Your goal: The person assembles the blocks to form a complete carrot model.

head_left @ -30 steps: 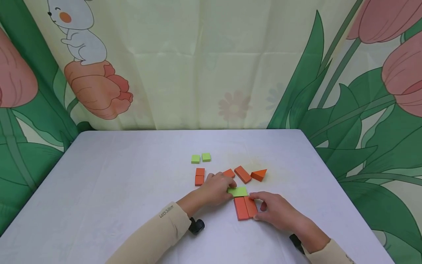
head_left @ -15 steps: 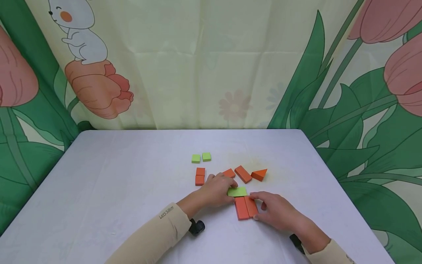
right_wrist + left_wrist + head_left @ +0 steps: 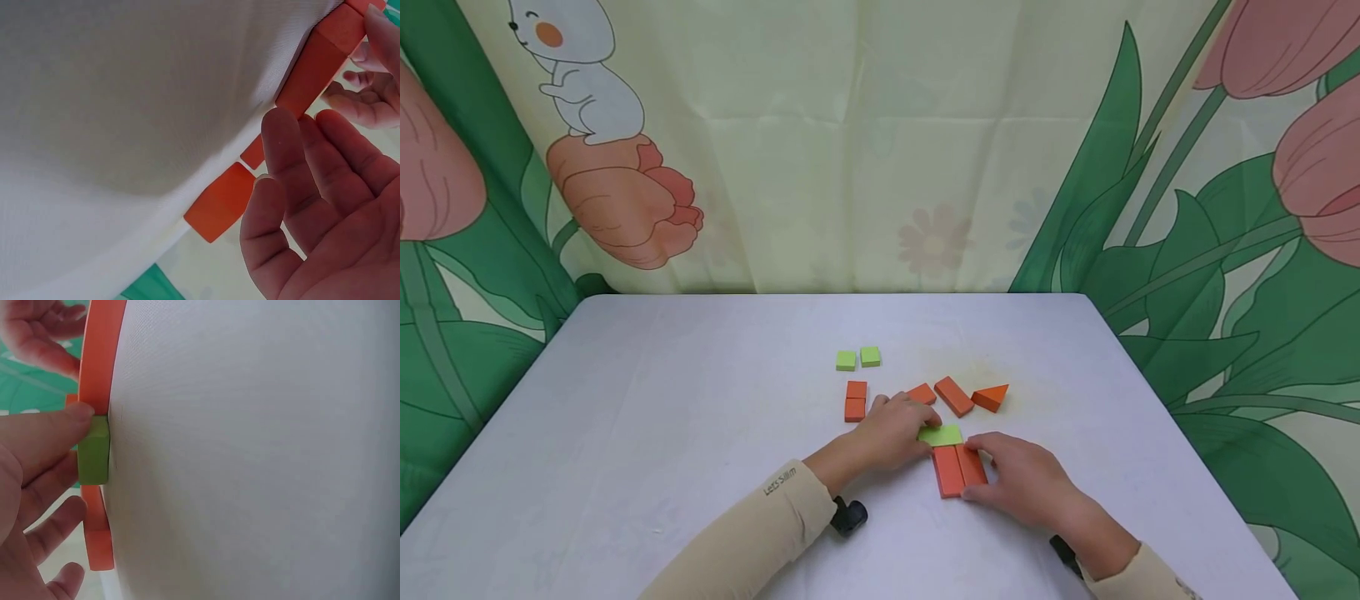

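A flat green block (image 3: 942,436) lies against the far ends of two orange rectangular blocks set side by side, the left block (image 3: 948,473) and the right block (image 3: 972,464). My left hand (image 3: 891,433) pinches the green block from the left, its thumb at the near edge where green meets orange, seen closely in the left wrist view. On the other side, my right hand (image 3: 1030,479) grips the right orange block, thumb at the near end and forefinger at the far end. The right wrist view shows this orange block (image 3: 325,62) between thumb and fingertips, other fingers loosely bent.
Two small green squares (image 3: 858,358) lie farther back. Two small orange blocks (image 3: 855,402) touch each other left of my left hand. Beyond my hands are an orange piece (image 3: 922,393), a slanted orange block (image 3: 953,397) and an orange triangle (image 3: 990,397). A printed curtain (image 3: 850,167) hangs behind the table.
My right hand has shifted slightly left, its thumb moving in to the near end of the right orange block. The left hand stays on the green block.
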Demonstrator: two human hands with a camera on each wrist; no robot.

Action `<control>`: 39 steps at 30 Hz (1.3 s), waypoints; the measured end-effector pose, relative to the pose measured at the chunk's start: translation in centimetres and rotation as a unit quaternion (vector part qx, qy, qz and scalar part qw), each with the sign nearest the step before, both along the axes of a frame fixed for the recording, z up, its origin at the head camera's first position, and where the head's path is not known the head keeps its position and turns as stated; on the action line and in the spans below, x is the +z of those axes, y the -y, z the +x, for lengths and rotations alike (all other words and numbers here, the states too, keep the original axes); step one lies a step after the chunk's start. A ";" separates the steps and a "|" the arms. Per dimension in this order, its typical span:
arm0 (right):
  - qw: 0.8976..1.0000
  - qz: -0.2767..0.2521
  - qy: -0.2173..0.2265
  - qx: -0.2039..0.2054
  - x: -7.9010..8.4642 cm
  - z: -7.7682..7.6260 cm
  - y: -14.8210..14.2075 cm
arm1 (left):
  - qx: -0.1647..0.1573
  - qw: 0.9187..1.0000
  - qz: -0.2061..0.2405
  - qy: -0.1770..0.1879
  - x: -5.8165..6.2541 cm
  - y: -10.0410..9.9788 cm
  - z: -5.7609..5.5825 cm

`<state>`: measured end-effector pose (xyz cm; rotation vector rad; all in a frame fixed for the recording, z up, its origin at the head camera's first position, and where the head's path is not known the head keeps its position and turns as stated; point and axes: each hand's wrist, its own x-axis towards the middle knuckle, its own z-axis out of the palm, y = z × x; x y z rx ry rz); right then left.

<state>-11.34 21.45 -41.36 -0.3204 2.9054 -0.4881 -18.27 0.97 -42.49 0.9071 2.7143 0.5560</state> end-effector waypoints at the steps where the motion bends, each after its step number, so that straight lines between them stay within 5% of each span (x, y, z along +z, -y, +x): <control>1: 1.000 -0.001 0.001 -0.002 0.0 0.0 0.0 | 0.002 1.000 0.000 -0.001 0.0 0.0 0.0; 20: 1.000 -0.018 0.009 -0.002 0.0 -0.6 -0.3 | 0.018 1.000 -0.009 -0.022 0.3 -0.2 -0.3; 32: 1.000 -0.003 0.019 0.001 -0.1 -0.8 -0.4 | 0.063 0.997 -0.020 -0.036 2.1 3.1 -2.5; 39: 1.000 -0.011 0.018 0.003 -0.3 -0.9 -0.4 | 0.070 0.997 -0.001 0.022 1.2 2.9 -3.8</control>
